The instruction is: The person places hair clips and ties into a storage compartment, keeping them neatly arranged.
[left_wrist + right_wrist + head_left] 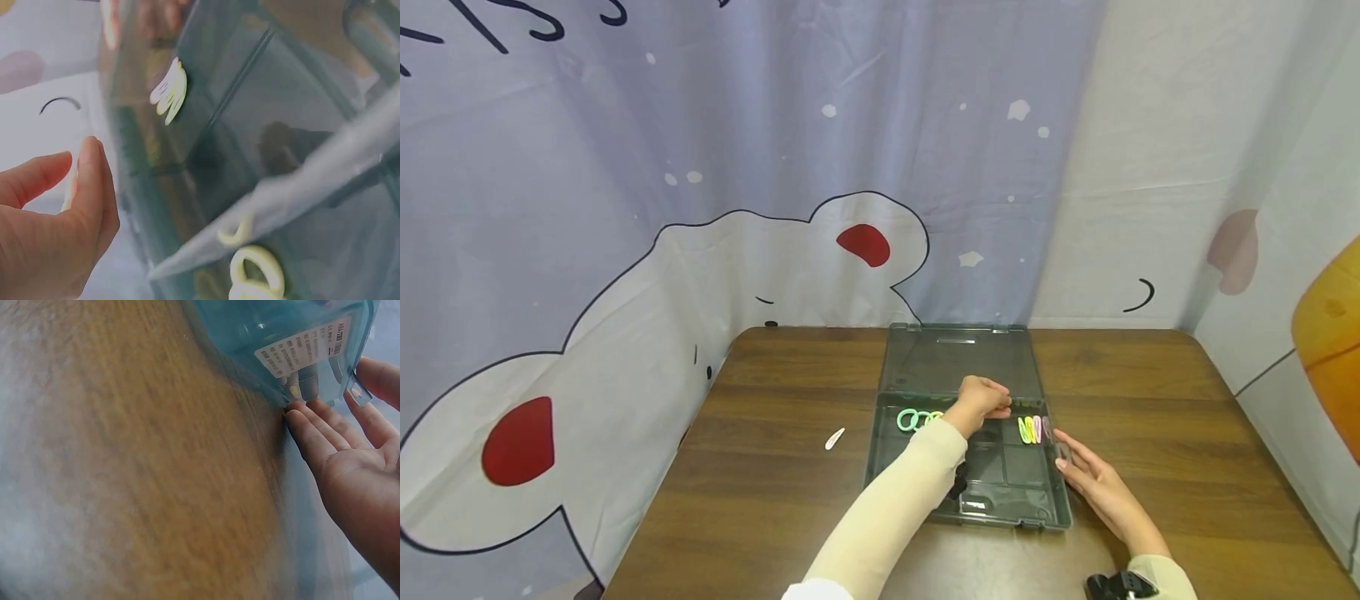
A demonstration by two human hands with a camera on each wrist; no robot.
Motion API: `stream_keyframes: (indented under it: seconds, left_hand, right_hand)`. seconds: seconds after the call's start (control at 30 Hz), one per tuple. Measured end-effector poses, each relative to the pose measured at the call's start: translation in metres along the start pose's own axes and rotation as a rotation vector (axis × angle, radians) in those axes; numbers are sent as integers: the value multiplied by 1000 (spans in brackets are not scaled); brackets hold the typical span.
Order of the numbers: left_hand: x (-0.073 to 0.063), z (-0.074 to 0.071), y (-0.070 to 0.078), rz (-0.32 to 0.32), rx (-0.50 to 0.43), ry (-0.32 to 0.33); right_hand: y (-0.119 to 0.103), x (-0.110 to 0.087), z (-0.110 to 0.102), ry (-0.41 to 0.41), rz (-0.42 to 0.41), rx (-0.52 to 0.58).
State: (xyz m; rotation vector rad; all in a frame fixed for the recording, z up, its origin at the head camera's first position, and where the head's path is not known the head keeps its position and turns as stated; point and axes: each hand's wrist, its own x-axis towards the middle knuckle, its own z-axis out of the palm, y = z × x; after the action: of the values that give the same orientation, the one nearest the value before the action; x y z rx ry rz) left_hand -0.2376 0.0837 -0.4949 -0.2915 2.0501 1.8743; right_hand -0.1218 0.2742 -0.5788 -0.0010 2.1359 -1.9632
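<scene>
A dark translucent organizer box (1047,496) lies on the table with its lid (958,358) hinged back. My left hand (983,398) hovers over its far compartments. In the left wrist view its fingers (94,187) are fairly straight and stand apart from the thumb; a pale sliver shows between them, too unclear to name. Beneath and right of it, several hair clips (1028,429) in green, yellow and pink sit in a compartment. Green and yellow rings (907,420) fill the left one. My right hand (1097,483) touches the box's right side with extended fingers.
A single white hair clip (835,439) lies on the wooden table (760,500), left of the box. A printed curtain (760,167) hangs behind the table. The right wrist view has a white label (306,347) on the box.
</scene>
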Motion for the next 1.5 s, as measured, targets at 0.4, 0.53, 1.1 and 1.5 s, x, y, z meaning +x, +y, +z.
stream_keyframes:
  seconds: [0.4,0.53,1.1,1.5]
  left_hand:
    - [0,-74,16,148,-26,-77]
    - [-1,-103,19,183,-49,-61]
    - [-11,-205,-18,223,-49,128]
    - [-18,-257,-71,127,64,208]
  right_hand:
    - [3,1,-3,-32,1,-17]
    - [3,0,-3,-27,-2,-12]
    - [1,1,-1,-20,-8,0]
    - [0,-1,-1,-22,-24,-4]
